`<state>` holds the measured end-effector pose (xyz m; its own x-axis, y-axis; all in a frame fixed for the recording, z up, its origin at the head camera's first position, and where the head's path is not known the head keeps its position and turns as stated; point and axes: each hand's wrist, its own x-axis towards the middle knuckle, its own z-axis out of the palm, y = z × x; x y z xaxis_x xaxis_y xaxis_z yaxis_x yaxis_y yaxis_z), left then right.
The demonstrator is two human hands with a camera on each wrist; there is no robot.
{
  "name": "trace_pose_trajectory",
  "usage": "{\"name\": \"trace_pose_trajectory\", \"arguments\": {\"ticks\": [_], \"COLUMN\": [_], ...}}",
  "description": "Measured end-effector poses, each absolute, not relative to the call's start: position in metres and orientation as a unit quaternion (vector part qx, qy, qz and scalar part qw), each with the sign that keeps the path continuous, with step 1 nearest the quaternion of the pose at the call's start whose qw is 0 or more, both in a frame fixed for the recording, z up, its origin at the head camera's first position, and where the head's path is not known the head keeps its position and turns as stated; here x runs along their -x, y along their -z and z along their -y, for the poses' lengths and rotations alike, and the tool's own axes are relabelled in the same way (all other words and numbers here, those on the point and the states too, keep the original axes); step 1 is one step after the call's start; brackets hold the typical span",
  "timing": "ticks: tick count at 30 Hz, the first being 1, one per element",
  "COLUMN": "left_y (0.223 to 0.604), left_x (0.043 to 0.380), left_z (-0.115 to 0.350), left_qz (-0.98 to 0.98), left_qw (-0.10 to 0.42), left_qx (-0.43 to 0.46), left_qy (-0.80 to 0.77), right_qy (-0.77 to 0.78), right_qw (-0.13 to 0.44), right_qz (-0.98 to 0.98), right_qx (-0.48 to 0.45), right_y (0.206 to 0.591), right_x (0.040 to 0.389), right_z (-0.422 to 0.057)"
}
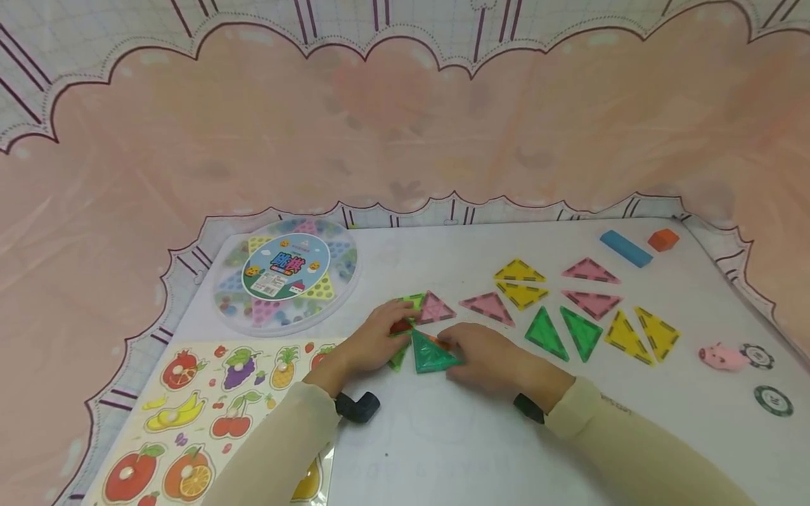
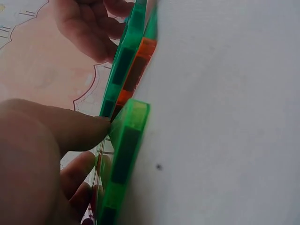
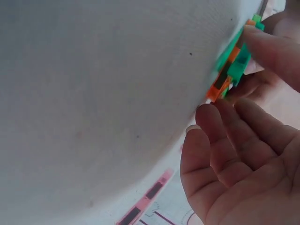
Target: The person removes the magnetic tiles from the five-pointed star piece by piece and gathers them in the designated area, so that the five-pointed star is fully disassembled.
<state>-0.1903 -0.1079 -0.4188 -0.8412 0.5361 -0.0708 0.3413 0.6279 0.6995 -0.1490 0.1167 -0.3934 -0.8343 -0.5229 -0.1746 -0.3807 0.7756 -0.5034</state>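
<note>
Near the table's middle, both hands meet over a small cluster of translucent triangular magnetic tiles. My right hand (image 1: 487, 355) pinches a dark green magnetic tile (image 1: 433, 353), its thumb on one edge. Just under that tile shows an orange tile (image 3: 218, 87). My left hand (image 1: 382, 337) holds a light green magnetic tile (image 2: 125, 154), its thumb tip where this tile meets the dark green one. Below the left fingers a red tile (image 1: 401, 326) is partly covered. A yellow-green tile (image 1: 415, 301) and a pink tile (image 1: 436, 309) lie just beyond.
To the right lie several loose triangles, among them a yellow tile (image 1: 519, 270) and a green tile (image 1: 547, 334). Farther off are a blue block (image 1: 626, 248), an orange block (image 1: 663, 239) and a toy pig (image 1: 721, 356). A fruit puzzle board (image 1: 215, 386) and a round game box (image 1: 285, 320) occupy the left.
</note>
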Motion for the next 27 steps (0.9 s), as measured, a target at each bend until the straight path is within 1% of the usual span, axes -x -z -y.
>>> {"name": "trace_pose_trajectory", "arguments": {"ticks": [3,7,11,22,27], "left_y": [0.4184,0.4188,0.4202,0.4227,0.4219], "left_x": [0.1907,0.1907,0.1909,0.1898,0.1886], "left_z": [0.1075,0.1058,0.1048,0.1046,0.1046], "left_qz": [-0.892,-0.895,-0.897,-0.9,-0.902], "left_qw": [0.141,0.129,0.114,0.099,0.104], "left_qx": [-0.248,-0.256,-0.264,-0.274,-0.276], "left_qy": [-0.351,-0.342,-0.334,-0.325,-0.314], "right_qy": [0.22,0.201,0.206,0.227,0.226], "right_qw": [0.159,0.167,0.17,0.182,0.2], "right_qz": [-0.93,-0.934,-0.936,-0.934,-0.93], "right_qx": [0.248,0.242,0.228,0.209,0.208], "right_y": [0.3928,0.3921,0.3907,0.3895,0.3896], "right_x": [0.1507,0.1526,0.1535,0.1576,0.1592], "right_z": [-0.1143,-0.112,-0.1103,-0.1115,-0.1132]}}
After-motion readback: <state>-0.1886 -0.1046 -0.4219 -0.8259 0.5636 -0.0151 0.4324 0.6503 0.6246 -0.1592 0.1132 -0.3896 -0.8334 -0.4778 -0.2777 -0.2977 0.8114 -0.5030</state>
